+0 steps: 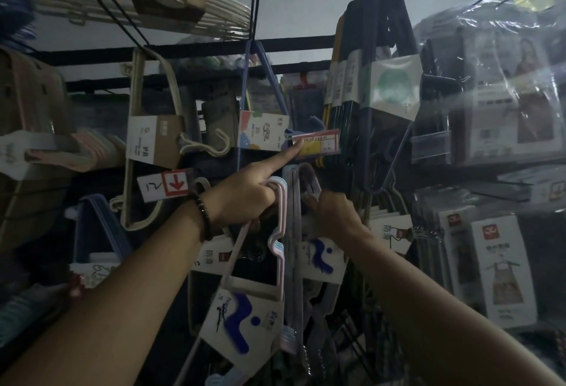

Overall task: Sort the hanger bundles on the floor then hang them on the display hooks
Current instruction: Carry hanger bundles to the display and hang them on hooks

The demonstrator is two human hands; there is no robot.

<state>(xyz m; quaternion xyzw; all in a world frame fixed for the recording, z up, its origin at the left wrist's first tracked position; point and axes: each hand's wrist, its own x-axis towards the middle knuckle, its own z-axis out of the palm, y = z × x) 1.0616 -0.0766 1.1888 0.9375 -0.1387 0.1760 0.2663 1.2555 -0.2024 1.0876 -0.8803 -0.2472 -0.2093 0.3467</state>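
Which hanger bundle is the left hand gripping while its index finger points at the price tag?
The pastel pink bundle with the blue-squiggle sleeve; its hooks sit in the left hand. The grey bundle beside it is held by the right hand.

Single head-worn wide-angle view, facing forward and tilted upward, close against a display rack (pixel 214 48), left hand (pixel 245 194) and right hand (pixel 333 214) reaching in from the bottom corners
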